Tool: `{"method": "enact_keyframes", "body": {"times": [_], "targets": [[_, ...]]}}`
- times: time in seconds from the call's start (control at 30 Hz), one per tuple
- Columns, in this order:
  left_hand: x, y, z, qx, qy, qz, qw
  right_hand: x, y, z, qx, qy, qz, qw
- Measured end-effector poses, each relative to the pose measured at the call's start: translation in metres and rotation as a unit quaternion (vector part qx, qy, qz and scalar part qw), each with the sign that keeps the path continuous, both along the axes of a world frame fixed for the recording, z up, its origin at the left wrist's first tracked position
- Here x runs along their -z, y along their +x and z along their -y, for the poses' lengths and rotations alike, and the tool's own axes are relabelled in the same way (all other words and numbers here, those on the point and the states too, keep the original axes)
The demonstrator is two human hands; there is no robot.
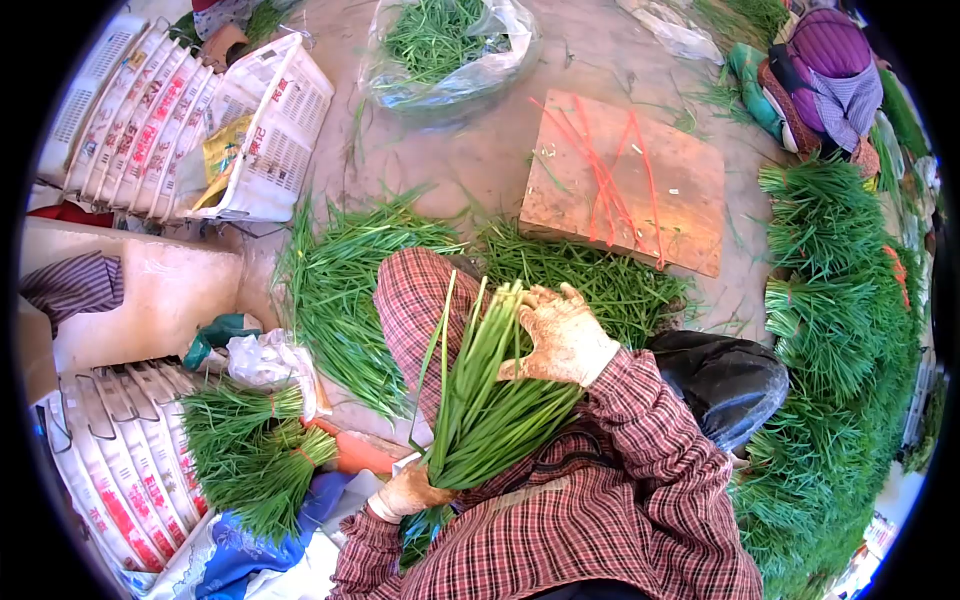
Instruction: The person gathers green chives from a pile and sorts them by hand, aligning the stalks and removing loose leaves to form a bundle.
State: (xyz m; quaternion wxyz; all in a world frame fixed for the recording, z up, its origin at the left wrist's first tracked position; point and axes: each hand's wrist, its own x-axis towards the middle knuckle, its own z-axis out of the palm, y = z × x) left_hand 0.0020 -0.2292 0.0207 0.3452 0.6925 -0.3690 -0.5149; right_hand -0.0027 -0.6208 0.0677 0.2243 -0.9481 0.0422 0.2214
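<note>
A loose bunch of long green stalks (490, 400) lies slanting across my lap, its pale cut ends pointing up. My left hand (410, 490), in a stained glove, is wrapped round the lower leafy part of the bunch. My right hand (555, 335), in a dirty glove, is at the upper right of the stalks, with its fingers apart and the thumb against them. Loose stalks (350, 300) are spread on the ground beyond my left knee. More of them (590, 285) lie between my knees and a wooden board.
Red strings lie on the wooden board (690, 200). Tied bundles (830, 330) line the right side; others (250, 440) lie at left. White crates (290, 130) stand upper left. A plastic bag (515, 50) holds stalks. Another person (830, 60) bends at upper right.
</note>
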Motion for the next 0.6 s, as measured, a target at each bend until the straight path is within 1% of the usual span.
{"method": "enact_keyframes", "body": {"times": [0.03,0.1,0.13,0.17,0.2,0.23,0.27,0.3,0.37,0.4,0.43,0.47,0.53,0.57,0.6], "targets": [[0.0,-0.002,-0.002,0.007,-0.02,0.033,0.999,0.007,0.0,0.0,-0.012,-0.028,0.025,0.999],[-0.015,0.005,0.012,0.062,-0.041,0.144,0.987,0.023,0.008,0.005,-0.033,-0.039,0.016,0.999],[-0.03,0.004,0.02,-0.028,0.013,0.057,0.998,0.03,0.012,0.007,-0.028,0.007,0.004,1.0],[-0.029,0.002,0.017,-0.028,0.012,0.057,0.998,0.035,0.016,0.008,-0.024,0.055,-0.009,0.998],[-0.028,0.0,0.011,-0.007,0.046,0.079,0.996,0.039,0.021,0.012,-0.01,0.11,0.002,0.994],[-0.027,-0.001,0.007,0.013,0.08,0.102,0.991,0.042,0.025,0.015,-0.022,0.112,0.0,0.994],[-0.043,0.001,0.018,-0.012,0.078,0.115,0.99,0.041,0.025,0.014,-0.031,0.113,0.032,0.993],[-0.05,0.005,0.022,-0.014,0.079,0.118,0.99,0.037,0.026,0.012,-0.04,0.116,0.064,0.99],[-0.057,0.009,0.026,0.062,0.163,0.101,0.979,0.03,0.024,0.005,-0.145,0.031,0.037,0.988],[-0.057,0.01,0.027,0.063,0.163,0.102,0.979,0.067,0.009,-0.005,-0.092,0.023,0.216,0.972],[-0.057,0.011,0.027,0.082,0.161,0.12,0.976,0.082,0.003,-0.005,-0.061,0.058,0.237,0.968],[-0.057,0.011,0.026,0.1,0.159,0.138,0.972,0.079,-0.002,0.002,-0.043,0.036,0.202,0.978],[-0.071,0.012,0.033,0.097,0.152,0.14,0.974,0.058,-0.01,0.025,0.007,-0.014,0.151,0.988],[-0.076,0.014,0.037,0.094,0.142,0.141,0.975,0.07,-0.02,0.037,0.132,0.056,0.129,0.981],[-0.076,0.014,0.04,0.096,0.142,0.143,0.975,0.087,-0.036,0.054,0.144,0.104,0.153,0.972]]}}
